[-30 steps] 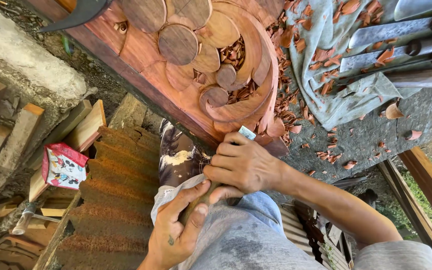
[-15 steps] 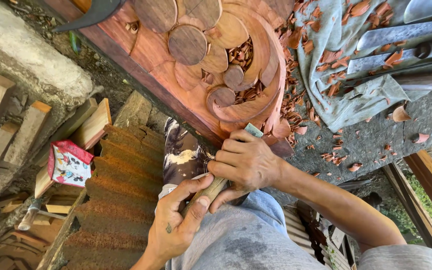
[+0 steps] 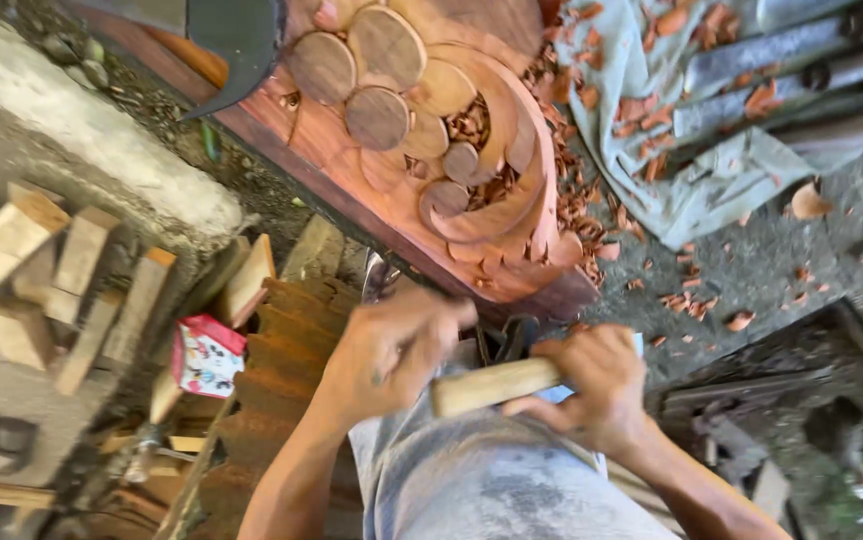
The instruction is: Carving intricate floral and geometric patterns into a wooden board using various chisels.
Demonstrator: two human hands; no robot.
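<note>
My right hand is closed around a pale wooden tool handle that lies across my grey-trousered knee. A small pale blue-white object shows under that hand. My left hand is blurred, its fingers curled just above the handle's free end; whether it grips the handle is unclear. Dark metal parts show between the two hands. Just beyond them lies a reddish carved wood panel with round discs and curved scrolls.
Reddish wood chips litter the ground and a grey-green cloth that holds several metal tools. Wood blocks lie at the left beside a small red-and-white box. A ridged brown wooden piece lies by my left arm.
The view has shifted and the hands have come apart. The handle now lies crosswise in my right hand, and my left hand has moved up and left of it.
</note>
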